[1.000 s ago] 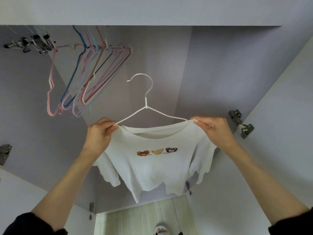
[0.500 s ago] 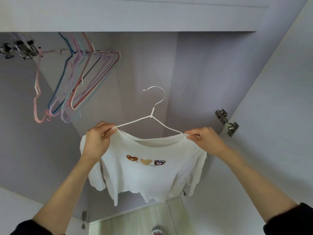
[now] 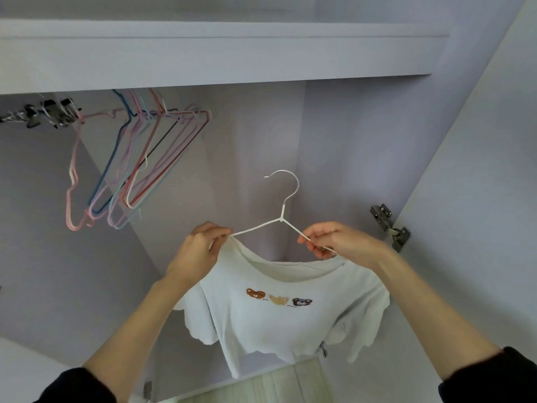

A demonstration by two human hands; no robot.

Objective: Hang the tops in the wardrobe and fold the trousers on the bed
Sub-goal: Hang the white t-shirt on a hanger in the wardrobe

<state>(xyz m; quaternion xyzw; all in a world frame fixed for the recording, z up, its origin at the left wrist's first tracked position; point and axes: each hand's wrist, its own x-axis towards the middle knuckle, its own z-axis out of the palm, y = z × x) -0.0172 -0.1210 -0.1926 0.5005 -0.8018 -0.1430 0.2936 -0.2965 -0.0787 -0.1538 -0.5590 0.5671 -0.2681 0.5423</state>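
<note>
The wardrobe rail is hidden behind the top panel [image 3: 215, 53]; only the hooks of the coloured hangers [image 3: 151, 158] disappear up behind it, up and left of the white hanger [image 3: 283, 212]. The white T-shirt [image 3: 284, 315] hangs on that hanger, its right shoulder covered by a wrist. The left hand [image 3: 200, 251] pinches shirt and wire at the left shoulder; the right hand [image 3: 340, 239] has its fingers [image 3: 312, 238] curled around the right arm of the wire.
</note>
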